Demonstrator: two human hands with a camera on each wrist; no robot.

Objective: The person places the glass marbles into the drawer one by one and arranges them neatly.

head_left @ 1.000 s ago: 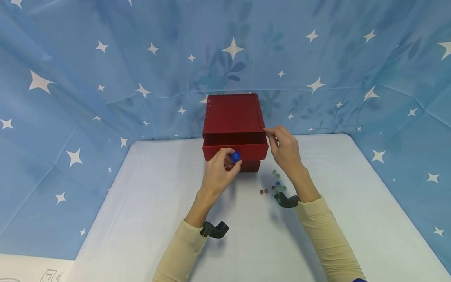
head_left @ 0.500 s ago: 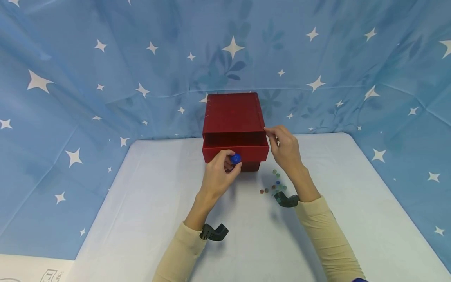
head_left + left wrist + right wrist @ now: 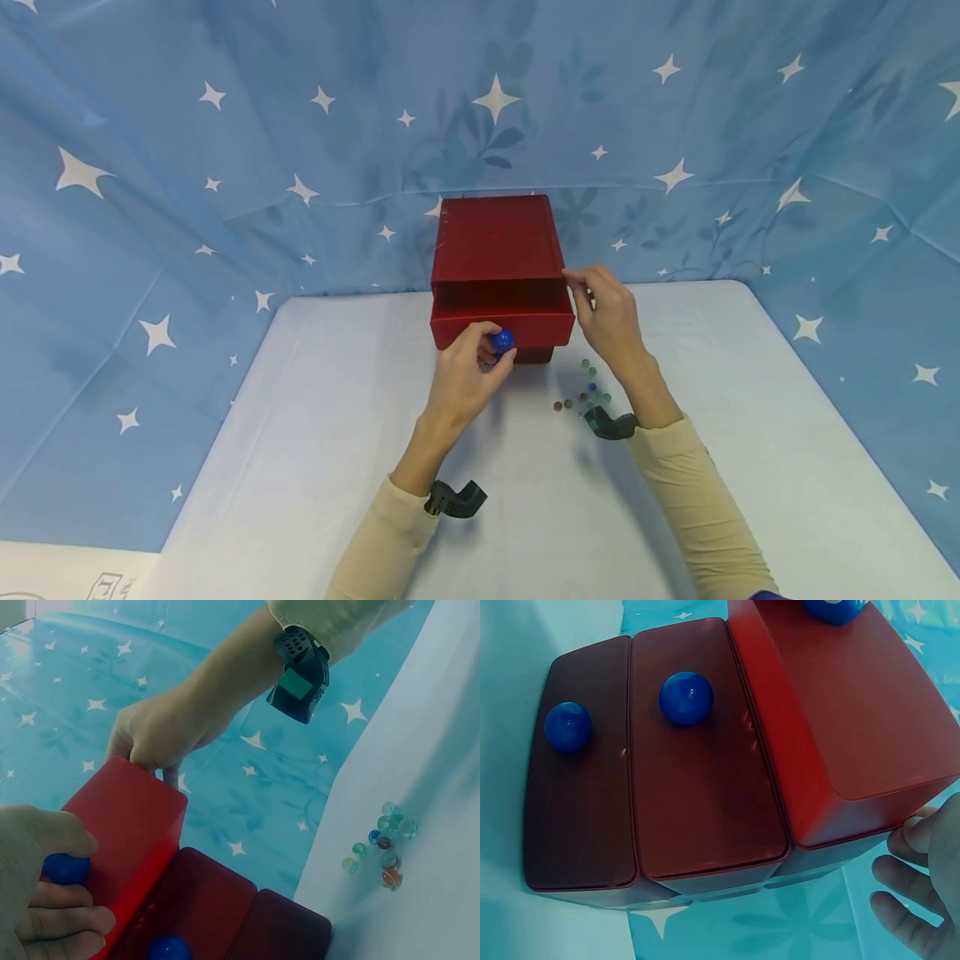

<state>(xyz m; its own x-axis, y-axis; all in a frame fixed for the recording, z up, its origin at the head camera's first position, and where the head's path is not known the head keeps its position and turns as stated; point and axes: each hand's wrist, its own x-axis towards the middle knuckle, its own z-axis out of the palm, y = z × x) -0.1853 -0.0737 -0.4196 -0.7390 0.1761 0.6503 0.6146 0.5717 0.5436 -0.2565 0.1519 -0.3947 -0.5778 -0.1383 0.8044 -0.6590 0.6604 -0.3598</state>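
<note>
A small red drawer cabinet (image 3: 495,237) has its top drawer (image 3: 551,330) pulled partway out. My left hand (image 3: 459,379) pinches the round blue knob (image 3: 503,341) on that drawer's front between thumb and fingers. At the cabinet's upper right edge, my right hand (image 3: 611,321) holds the side with its fingertips. The right wrist view shows the two lower drawers pushed in, with a middle knob (image 3: 686,698) and a bottom knob (image 3: 568,727), both blue. What lies inside the top drawer is too dark to tell.
Several glass marbles (image 3: 389,859) lie loose on the white table (image 3: 337,417), right of the cabinet and near my right wrist. Behind the cabinet hangs a blue cloth (image 3: 360,150) with white stars.
The top drawer has slid slightly farther out toward me, with my left hand moving back on its knob. My right hand stays in place on the cabinet's side.
</note>
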